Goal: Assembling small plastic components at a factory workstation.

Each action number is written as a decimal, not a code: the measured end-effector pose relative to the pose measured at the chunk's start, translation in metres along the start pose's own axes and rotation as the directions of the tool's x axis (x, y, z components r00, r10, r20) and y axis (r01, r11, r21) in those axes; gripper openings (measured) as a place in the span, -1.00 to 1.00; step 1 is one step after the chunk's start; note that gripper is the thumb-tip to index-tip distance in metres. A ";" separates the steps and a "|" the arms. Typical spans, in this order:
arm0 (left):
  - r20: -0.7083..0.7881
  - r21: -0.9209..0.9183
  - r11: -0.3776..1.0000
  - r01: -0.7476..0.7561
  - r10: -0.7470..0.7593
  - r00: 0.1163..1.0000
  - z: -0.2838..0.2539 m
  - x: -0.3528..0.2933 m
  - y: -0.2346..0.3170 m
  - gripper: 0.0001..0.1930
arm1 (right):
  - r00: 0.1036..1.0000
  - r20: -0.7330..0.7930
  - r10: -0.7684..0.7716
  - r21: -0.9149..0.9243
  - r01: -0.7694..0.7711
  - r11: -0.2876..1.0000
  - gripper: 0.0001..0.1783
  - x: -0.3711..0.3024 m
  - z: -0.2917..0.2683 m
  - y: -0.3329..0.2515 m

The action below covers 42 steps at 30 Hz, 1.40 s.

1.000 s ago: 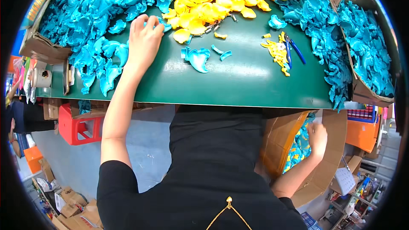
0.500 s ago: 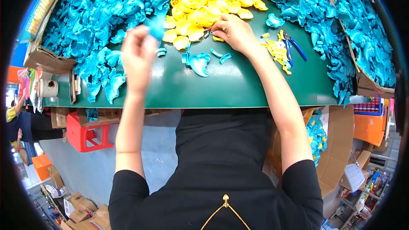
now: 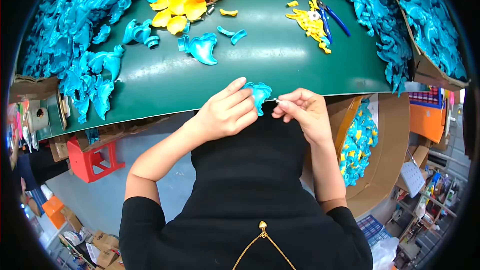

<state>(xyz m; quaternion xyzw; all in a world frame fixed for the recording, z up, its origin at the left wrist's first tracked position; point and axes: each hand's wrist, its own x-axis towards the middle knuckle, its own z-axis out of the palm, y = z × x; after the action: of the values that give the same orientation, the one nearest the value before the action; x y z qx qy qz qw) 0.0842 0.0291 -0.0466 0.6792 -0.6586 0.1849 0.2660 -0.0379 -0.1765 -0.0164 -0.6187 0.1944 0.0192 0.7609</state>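
Close to the table's near edge, my left hand point(image 3: 225, 111) is closed on a curved blue plastic shell piece point(image 3: 259, 95). Just to its right, my right hand point(image 3: 308, 114) pinches a small shiny metal part point(image 3: 276, 101), its tip pointing at the blue piece; a small gap seems to lie between them. Farther back on the green table point(image 3: 165, 77) rest another blue shell piece point(image 3: 202, 49), a blue piece with a round collar point(image 3: 140, 33) and a bent blue strip point(image 3: 233, 35). Several small metal parts point(image 3: 210, 10) lie beside a heap of yellow shell pieces point(image 3: 192, 7).
Large blue piles point(image 3: 85, 10) cover the left, with more in a cardboard box point(image 3: 430, 35) on the right. Blue-handled pliers point(image 3: 331, 20) lie by yellow scraps point(image 3: 310, 22). Below the table are a red stool point(image 3: 92, 160) and a carton of blue-and-yellow pieces point(image 3: 359, 145).
Both hands have come back from the piles to the near edge. My left hand brought a blue shell piece, and my right hand picked up a small metal part. The view has shifted too.
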 end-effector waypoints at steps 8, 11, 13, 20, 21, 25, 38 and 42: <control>-0.052 -0.007 1.000 0.023 -0.024 0.998 0.004 -0.001 0.003 -0.83 | 0.999 -0.007 -0.035 0.061 0.035 0.998 -0.88 0.005 0.011 0.016; -0.057 -0.028 0.999 0.046 -0.048 0.997 0.007 -0.004 0.007 -0.74 | 0.998 -0.063 -0.024 0.098 0.030 0.995 -0.86 -0.001 0.019 0.021; -0.107 -0.026 0.999 0.041 -0.043 0.993 0.010 -0.005 0.008 -0.74 | 0.979 -0.199 -0.041 -0.006 0.041 0.999 -0.84 -0.008 0.028 0.021; -0.132 -0.011 1.000 -0.019 0.017 0.991 0.011 -0.003 0.004 -0.81 | 0.942 -0.331 0.054 0.125 -0.013 0.992 -0.81 -0.009 0.045 0.031; -0.128 -0.017 1.000 -0.006 0.004 0.992 0.011 -0.002 0.004 -0.81 | 0.939 -0.342 0.037 0.091 -0.006 0.996 -0.81 -0.008 0.043 0.034; -0.136 -0.019 0.999 0.034 -0.036 0.990 0.012 -0.002 0.003 -0.81 | 0.934 -0.341 -0.107 -0.002 0.113 0.994 -0.83 -0.001 0.039 0.030; 0.146 0.000 0.968 0.253 -0.250 0.957 -0.005 0.036 0.012 -0.72 | 0.649 -0.142 -0.748 -0.921 0.189 0.340 -0.88 0.053 -0.051 -0.005; 0.069 -0.080 0.942 0.325 -0.320 0.945 0.004 0.039 0.015 -0.72 | 0.678 -0.207 -0.706 -0.843 0.243 0.480 -0.87 0.059 -0.051 -0.024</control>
<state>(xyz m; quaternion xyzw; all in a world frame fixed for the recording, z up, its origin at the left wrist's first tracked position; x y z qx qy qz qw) 0.0710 -0.0044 -0.0247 0.7698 -0.5533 0.0903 0.3051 0.0089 -0.2427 -0.0207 -0.8843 0.1804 -0.2955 0.3131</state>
